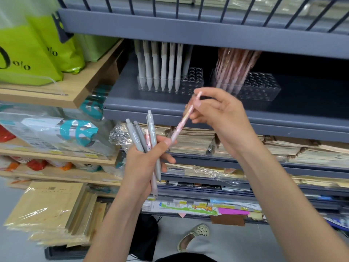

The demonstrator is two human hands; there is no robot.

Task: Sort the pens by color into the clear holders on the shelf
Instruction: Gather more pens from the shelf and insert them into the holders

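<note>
- we see a grey shelf (132, 103) – left holder (190, 80) has pale pens (162, 69), right holder (260, 87) has rosy pens (234, 67)
- left hand (139, 163) clamped round grey pens (151, 133), below the shelf
- right hand (224, 114) pinches one pink pen (181, 125) – lower end by left thumb

Left hand (143, 163) grips a bunch of grey plastic click pens (151, 129), one pink pen among them. Right hand (221, 114) pinches a pink patterned pen (184, 118) near its top; lower end at the left thumb. Beyond the right fingers (211, 92), on the grey metal shelf (151, 106): clear plastic holder of pale pens (194, 82), clear plastic holder of pink pens (264, 87).
</note>
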